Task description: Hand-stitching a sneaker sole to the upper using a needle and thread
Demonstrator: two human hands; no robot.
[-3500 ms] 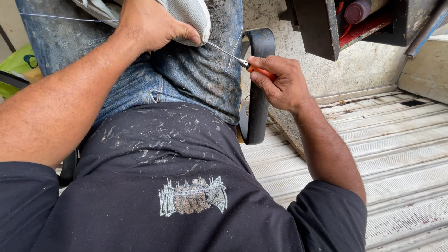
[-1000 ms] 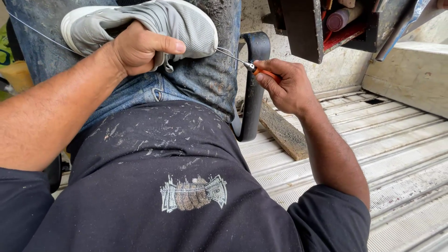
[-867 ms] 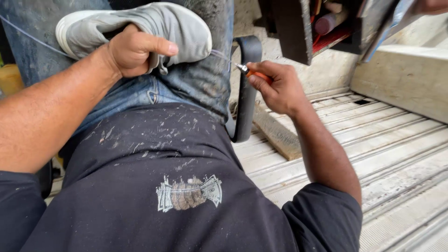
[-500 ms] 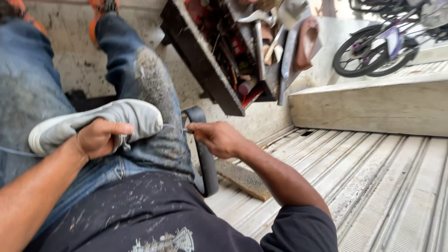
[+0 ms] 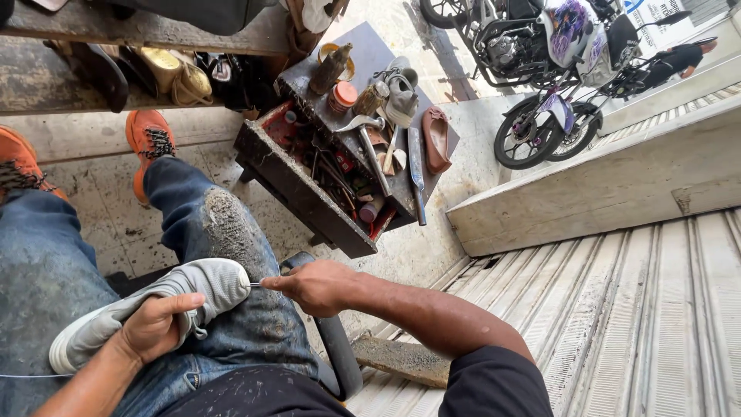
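A grey slip-on shoe with a white sole (image 5: 154,305) is being held on the person's lap, across jeans-clad thighs, at about eight o'clock in the view. It is being gripped from above by the left hand (image 5: 154,330), fingers wrapped over its middle and thumb stretched along the upper. At the shoe's toe, toward three o'clock from it, the right hand (image 5: 316,286) is being kept closed in a pinch on a thin metal tool (image 5: 255,285), whose tip is touching the toe; the handle is hidden in the fist. A pale thread (image 5: 31,376) is running off at nine o'clock. At twelve o'clock a dark wooden toolbox (image 5: 340,147) crowded with tools is standing on the floor. Motorcycles (image 5: 556,85) are parked at one o'clock.
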